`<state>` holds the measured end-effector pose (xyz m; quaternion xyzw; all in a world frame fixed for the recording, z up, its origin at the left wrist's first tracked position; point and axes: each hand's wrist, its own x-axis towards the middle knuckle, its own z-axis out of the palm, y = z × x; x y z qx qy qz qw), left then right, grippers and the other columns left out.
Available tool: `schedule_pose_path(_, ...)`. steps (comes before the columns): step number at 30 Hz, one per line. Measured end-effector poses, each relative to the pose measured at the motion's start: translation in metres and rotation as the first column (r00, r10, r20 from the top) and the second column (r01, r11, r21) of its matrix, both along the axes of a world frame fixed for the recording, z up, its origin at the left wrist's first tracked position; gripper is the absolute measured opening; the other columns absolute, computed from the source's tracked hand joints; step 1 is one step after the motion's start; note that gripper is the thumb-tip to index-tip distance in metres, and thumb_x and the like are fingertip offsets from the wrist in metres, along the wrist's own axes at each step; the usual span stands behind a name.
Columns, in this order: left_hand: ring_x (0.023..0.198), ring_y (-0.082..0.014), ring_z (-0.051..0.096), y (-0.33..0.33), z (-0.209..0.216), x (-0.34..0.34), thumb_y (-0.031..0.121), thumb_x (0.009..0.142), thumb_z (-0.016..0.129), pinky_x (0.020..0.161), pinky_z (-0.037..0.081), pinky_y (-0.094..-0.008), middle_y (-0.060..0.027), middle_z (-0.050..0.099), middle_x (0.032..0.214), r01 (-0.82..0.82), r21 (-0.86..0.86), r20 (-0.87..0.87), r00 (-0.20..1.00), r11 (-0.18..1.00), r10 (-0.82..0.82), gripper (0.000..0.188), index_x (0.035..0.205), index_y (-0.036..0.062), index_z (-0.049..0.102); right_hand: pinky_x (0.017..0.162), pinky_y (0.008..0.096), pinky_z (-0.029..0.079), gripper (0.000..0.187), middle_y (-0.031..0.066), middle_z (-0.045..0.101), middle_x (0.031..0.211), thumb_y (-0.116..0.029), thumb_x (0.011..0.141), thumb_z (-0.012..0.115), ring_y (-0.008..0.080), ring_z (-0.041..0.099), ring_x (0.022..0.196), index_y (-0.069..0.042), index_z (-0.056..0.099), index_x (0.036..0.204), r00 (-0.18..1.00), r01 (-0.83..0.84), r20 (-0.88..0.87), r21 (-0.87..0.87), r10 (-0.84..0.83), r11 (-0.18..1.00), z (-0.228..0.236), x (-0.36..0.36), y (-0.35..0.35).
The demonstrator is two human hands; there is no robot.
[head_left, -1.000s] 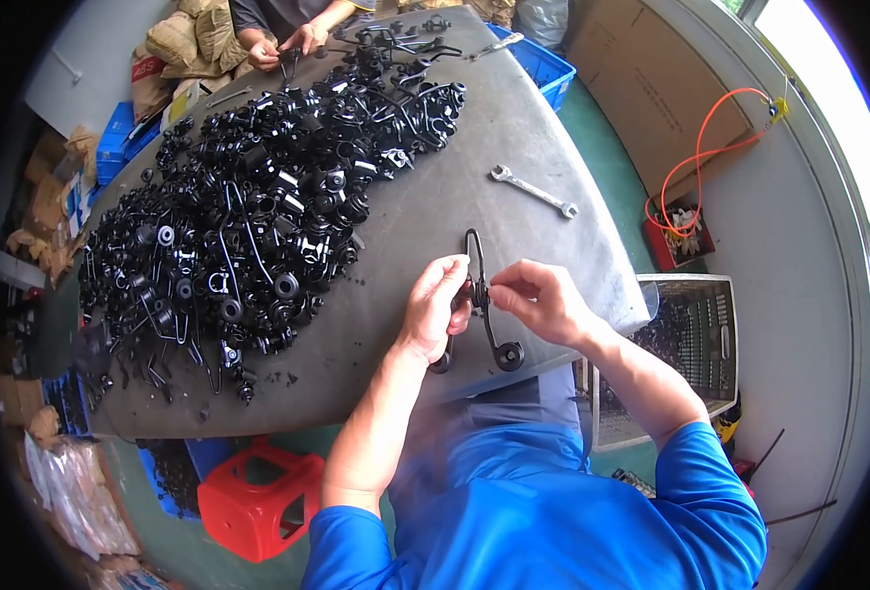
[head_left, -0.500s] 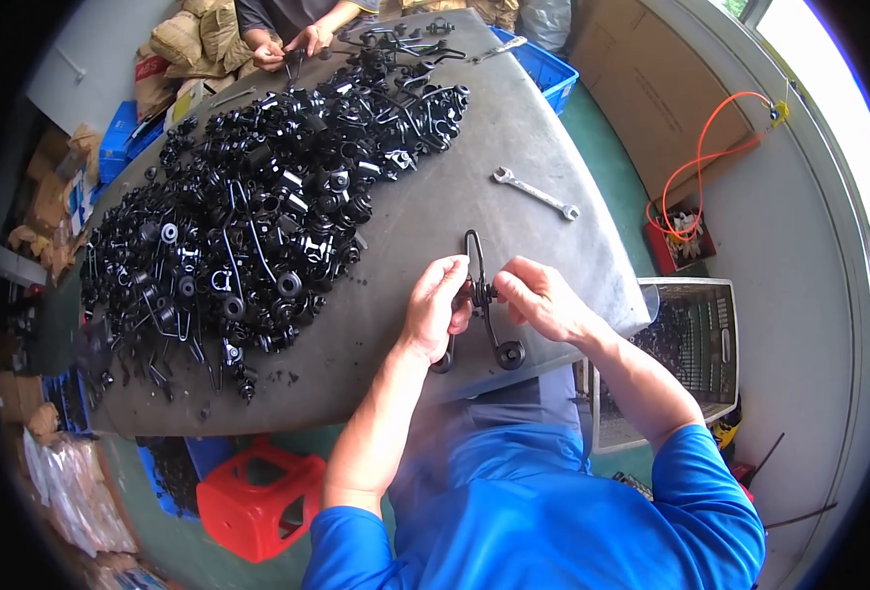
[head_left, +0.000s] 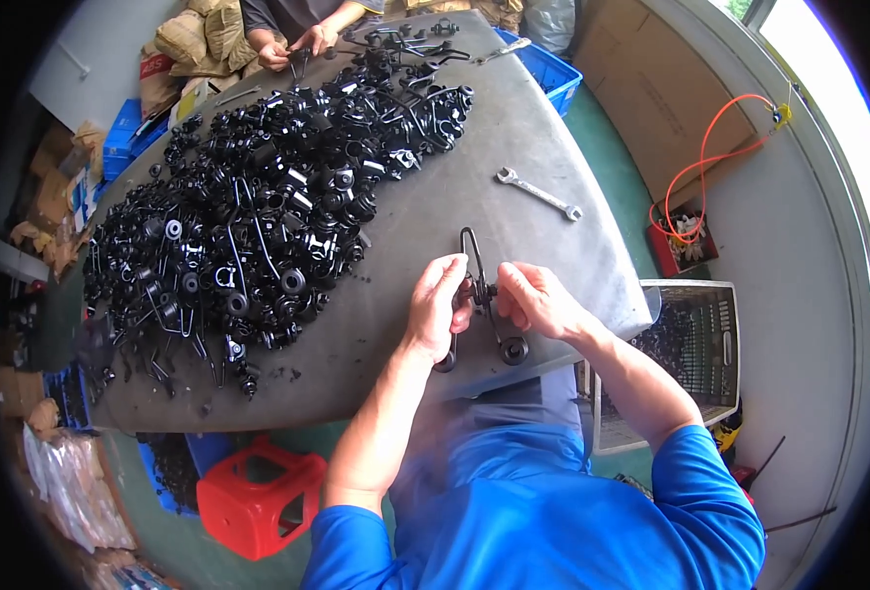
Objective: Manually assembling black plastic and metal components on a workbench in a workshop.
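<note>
Near the front edge of the table, my left hand is closed round a black bent-rod bracket. Its narrow loop points away from me, and a round black roller sits at the near end of one leg. Another round end shows partly below my left fingers. My right hand is closed, thumb and curled fingers pinching at the side of the bracket's middle clamp, where a small bolt or nut seems to sit; the fingertips hide most of it. Beyond my hands lies an open-ended wrench.
A large heap of black metal parts covers the table's left side. Across the table a co-worker's hands hold a similar part. A grey crate stands at the right, a red stool at the lower left, a blue bin beyond.
The bracket's loop has tipped slightly to the left. My right fingers have shifted a little at the clamp; my left hand keeps its hold. The whole view has moved slightly.
</note>
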<state>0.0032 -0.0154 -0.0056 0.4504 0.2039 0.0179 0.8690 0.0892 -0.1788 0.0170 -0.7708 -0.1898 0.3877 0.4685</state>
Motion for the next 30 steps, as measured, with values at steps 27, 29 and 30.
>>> schedule_pose_path(27,0.049,-0.0055,0.044,-0.011,0.002,0.001,0.03,0.098,0.058,0.039,0.031,-0.0191,-0.0022,0.051,0.084,-0.082,0.19,0.005,0.997,0.978,0.082,0.034,0.122,0.0058,0.052,0.068,0.041,0.048,0.037,0.0205,0.059,0.076,-0.033,0.102,0.046,0.0311,0.061,0.074,0.0,0.057,0.089,0.948,-0.066,0.315,0.092,0.034,0.994,0.001,-0.001,0.007)
schedule_pose_path(29,0.05,-0.0056,0.045,-0.011,0.002,0.002,0.03,0.098,0.059,0.04,0.032,-0.0191,-0.0024,0.051,0.085,-0.095,0.187,0.025,0.995,0.978,0.092,0.035,0.122,0.0056,0.051,0.07,0.043,0.048,0.036,0.0226,0.059,0.077,-0.032,0.101,0.047,0.0364,0.062,0.076,0.0,0.058,0.089,0.951,-0.033,0.308,0.067,0.01,0.997,0.003,0.003,0.008)
schedule_pose_path(30,0.052,-0.0058,0.046,-0.009,0.003,0.003,0.03,0.098,0.059,0.041,0.033,-0.0191,-0.0026,0.051,0.086,-0.114,0.182,0.04,0.993,0.977,0.108,0.037,0.123,0.0053,0.05,0.071,0.0445,0.047,0.035,0.0232,0.059,0.079,-0.032,0.1,0.049,0.0392,0.061,0.077,0.0,0.058,0.09,0.933,-0.03,0.36,0.042,0.013,0.999,0.005,0.01,0.009)
